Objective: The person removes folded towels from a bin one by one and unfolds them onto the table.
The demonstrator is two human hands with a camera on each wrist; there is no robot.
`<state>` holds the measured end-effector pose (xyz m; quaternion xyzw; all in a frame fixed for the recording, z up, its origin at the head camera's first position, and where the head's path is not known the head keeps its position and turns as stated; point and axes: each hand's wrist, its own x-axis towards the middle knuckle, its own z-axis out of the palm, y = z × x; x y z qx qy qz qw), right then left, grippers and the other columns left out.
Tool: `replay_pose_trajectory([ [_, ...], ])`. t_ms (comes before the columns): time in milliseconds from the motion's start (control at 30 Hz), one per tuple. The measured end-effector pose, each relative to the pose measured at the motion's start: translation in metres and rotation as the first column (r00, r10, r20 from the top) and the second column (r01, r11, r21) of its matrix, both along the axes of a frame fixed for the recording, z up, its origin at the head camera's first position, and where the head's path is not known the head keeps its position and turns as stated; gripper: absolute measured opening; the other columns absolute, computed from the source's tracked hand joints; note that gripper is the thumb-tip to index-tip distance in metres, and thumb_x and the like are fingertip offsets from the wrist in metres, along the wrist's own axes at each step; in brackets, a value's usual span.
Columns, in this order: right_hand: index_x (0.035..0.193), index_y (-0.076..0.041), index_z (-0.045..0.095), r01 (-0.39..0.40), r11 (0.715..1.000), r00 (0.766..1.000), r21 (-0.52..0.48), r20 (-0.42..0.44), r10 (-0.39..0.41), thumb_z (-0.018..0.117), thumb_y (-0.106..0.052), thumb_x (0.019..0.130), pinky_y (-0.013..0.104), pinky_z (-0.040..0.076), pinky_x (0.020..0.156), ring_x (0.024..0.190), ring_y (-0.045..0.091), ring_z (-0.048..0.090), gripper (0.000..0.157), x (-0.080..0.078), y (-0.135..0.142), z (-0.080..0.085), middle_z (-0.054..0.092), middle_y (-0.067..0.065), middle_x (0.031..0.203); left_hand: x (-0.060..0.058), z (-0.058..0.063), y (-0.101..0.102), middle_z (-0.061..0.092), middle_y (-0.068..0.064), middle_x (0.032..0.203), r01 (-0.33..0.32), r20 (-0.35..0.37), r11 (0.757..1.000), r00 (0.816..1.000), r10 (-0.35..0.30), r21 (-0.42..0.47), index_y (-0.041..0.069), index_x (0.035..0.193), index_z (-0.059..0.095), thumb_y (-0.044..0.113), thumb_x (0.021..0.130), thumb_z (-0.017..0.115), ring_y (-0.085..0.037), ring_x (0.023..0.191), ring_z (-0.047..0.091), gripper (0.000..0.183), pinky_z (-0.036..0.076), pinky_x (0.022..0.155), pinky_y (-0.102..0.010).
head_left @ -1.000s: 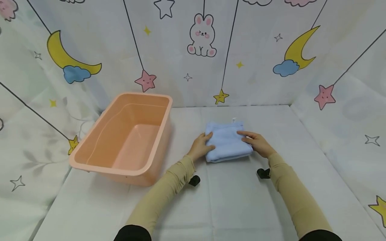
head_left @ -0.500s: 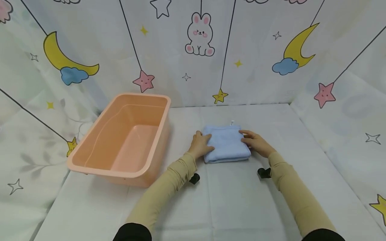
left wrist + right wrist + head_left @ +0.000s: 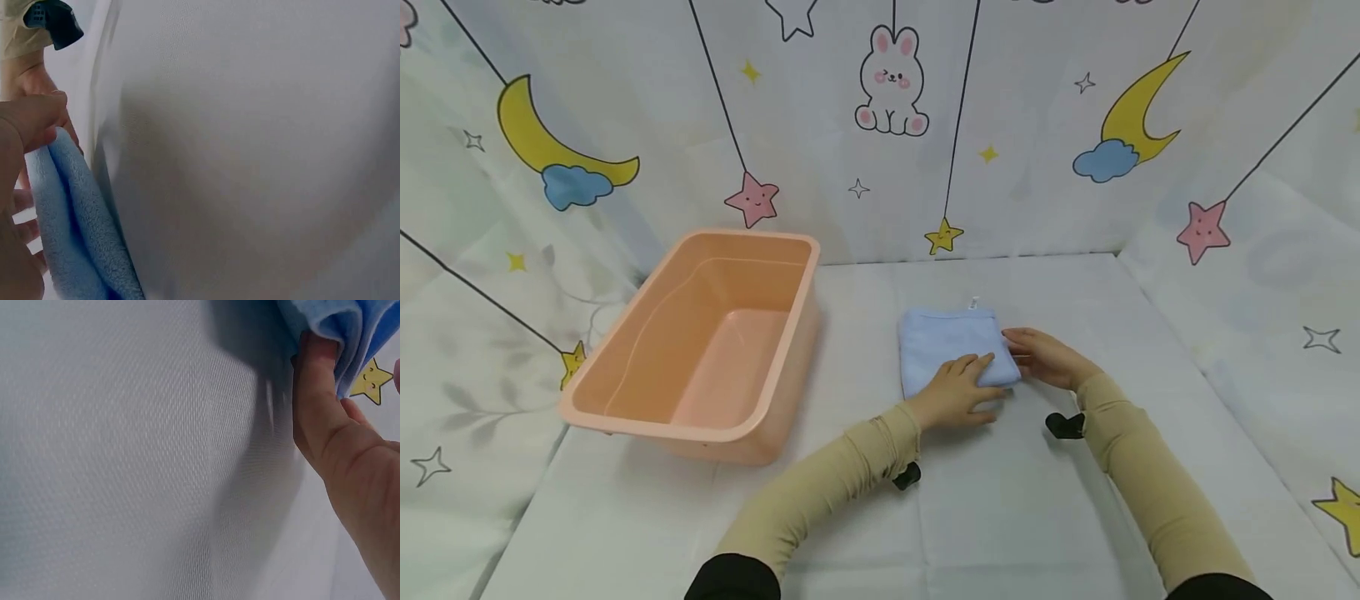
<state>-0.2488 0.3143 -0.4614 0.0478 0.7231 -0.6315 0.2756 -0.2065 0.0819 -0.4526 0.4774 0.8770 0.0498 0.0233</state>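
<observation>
A folded light blue towel [image 3: 936,337] lies on the white table, a small white tag [image 3: 974,302] at its far edge. My left hand [image 3: 957,395] rests across the towel's front part, fingers spread and pointing right. Its thumb lies by the towel's near edge, where the left wrist view shows the plush folds [image 3: 81,212]. At the right side is my right hand [image 3: 1048,358], its fingers extended against the towel's edge. In the right wrist view its thumb touches the layered folds [image 3: 337,319]; some fingertips are hidden there.
A peach plastic tub [image 3: 793,333] stands left of the towel, with nothing visible inside. Behind the table hangs a white cloth backdrop [image 3: 820,108] printed with moons, stars and a rabbit. Black wrist cameras [image 3: 1064,426] stick out under both sleeves.
My left hand has moved from the towel's left edge rightward and nearer, onto its front part. The right hand stays at the right side. The head view has shifted slightly.
</observation>
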Motion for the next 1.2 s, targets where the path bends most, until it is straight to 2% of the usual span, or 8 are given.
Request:
replay_pose_trajectory([
  [133, 0.147, -0.004, 0.005, 0.0, 0.998, 0.999, -0.056, 0.034, 0.002, 0.031, -0.043, 0.1, 0.025, 0.05, 0.085, 0.108, 0.013, 0.051, 0.067, 0.002, -0.003, 0.006, 0.011, 0.025, 0.151, -0.003, 0.0, 0.002, 0.028, -0.008, 0.153, -0.04, 0.157, 0.998, 0.987, 0.031, 0.054, 0.024, 0.141, 0.041, 0.044, 0.096, 0.044, -0.027, 0.139, 0.031, 0.049, 0.032, 0.111, -0.039],
  [267, 0.141, -0.013, 0.014, 0.026, 0.989, 0.997, -0.146, 0.075, -0.015, 0.025, -0.045, 0.101, 0.031, 0.053, 0.082, 0.098, 0.013, 0.061, 0.052, 0.004, -0.005, 0.01, 0.017, 0.024, 0.147, -0.015, 0.001, -0.008, 0.034, -0.013, 0.149, -0.149, 0.373, 0.957, 0.927, 0.047, 0.249, 0.012, 0.143, 0.037, 0.032, 0.098, 0.044, -0.026, 0.137, 0.036, 0.05, 0.032, 0.112, -0.035],
  [367, 0.131, -0.017, 0.021, 0.041, 0.977, 0.996, -0.208, 0.081, -0.025, 0.024, -0.043, 0.102, 0.032, 0.053, 0.081, 0.097, 0.015, 0.063, 0.038, 0.003, -0.006, 0.01, 0.03, 0.014, 0.133, -0.026, 0.001, -0.021, 0.038, -0.016, 0.146, -0.295, 0.45, 0.873, 0.887, 0.099, 0.389, 0.011, 0.143, 0.037, 0.023, 0.097, 0.049, -0.025, 0.127, 0.047, 0.049, 0.04, 0.105, -0.034],
  [467, 0.126, -0.016, 0.027, 0.018, 0.982, 0.998, -0.189, 0.058, -0.007, 0.028, -0.036, 0.102, 0.03, 0.053, 0.079, 0.095, 0.012, 0.061, 0.032, 0.002, -0.007, 0.006, 0.037, 0.005, 0.123, -0.034, -0.001, -0.033, 0.043, -0.014, 0.144, -0.446, 0.503, 0.75, 0.846, 0.176, 0.488, 0.013, 0.139, 0.043, 0.012, 0.093, 0.052, -0.017, 0.106, 0.056, 0.047, 0.047, 0.09, -0.028],
  [567, 0.131, -0.012, 0.034, -0.021, 0.996, 1.0, -0.089, 0.02, 0.023, 0.038, -0.027, 0.101, 0.028, 0.052, 0.076, 0.091, 0.011, 0.059, 0.034, 0.0, -0.009, 0.003, 0.041, 0.003, 0.117, -0.04, -0.001, -0.043, 0.04, -0.012, 0.146, -0.57, 0.591, 0.638, 0.777, 0.216, 0.517, 0.019, 0.137, 0.046, 0.002, 0.089, 0.047, -0.017, 0.084, 0.051, 0.051, 0.043, 0.073, -0.022],
  [733, 0.144, -0.01, 0.031, -0.093, 0.995, 0.995, 0.046, -0.036, 0.095, 0.048, -0.013, 0.096, 0.027, 0.05, 0.083, 0.1, 0.01, 0.054, 0.051, -0.003, -0.014, -0.004, 0.036, 0.011, 0.138, -0.047, -0.003, -0.059, 0.032, -0.014, 0.15, -0.69, 0.702, 0.534, 0.674, 0.229, 0.489, 0.025, 0.134, 0.05, -0.005, 0.083, 0.044, -0.024, 0.107, 0.05, 0.06, 0.042, 0.07, -0.024],
  [933, 0.146, -0.012, 0.029, -0.102, 0.988, 0.993, 0.119, -0.047, 0.108, 0.047, -0.01, 0.095, 0.025, 0.048, 0.085, 0.114, 0.015, 0.046, 0.055, -0.004, -0.014, -0.008, 0.016, 0.016, 0.155, -0.053, -0.007, -0.073, 0.035, -0.01, 0.147, -0.729, 0.722, 0.481, 0.646, 0.248, 0.487, 0.017, 0.137, 0.048, -0.006, 0.078, 0.047, -0.026, 0.135, 0.036, 0.063, 0.038, 0.105, -0.039],
  [1200, 0.147, -0.013, 0.026, -0.109, 0.982, 0.991, 0.152, -0.057, 0.119, 0.046, -0.009, 0.094, 0.029, 0.044, 0.092, 0.133, 0.031, 0.03, 0.057, -0.002, -0.014, -0.007, 0.009, 0.017, 0.156, -0.056, -0.018, -0.088, 0.021, -0.011, 0.154, -0.789, 0.745, 0.348, 0.603, 0.285, 0.505, 0.01, 0.143, 0.037, -0.009, 0.074, 0.047, -0.031, 0.142, 0.023, 0.072, 0.026, 0.114, -0.045],
])
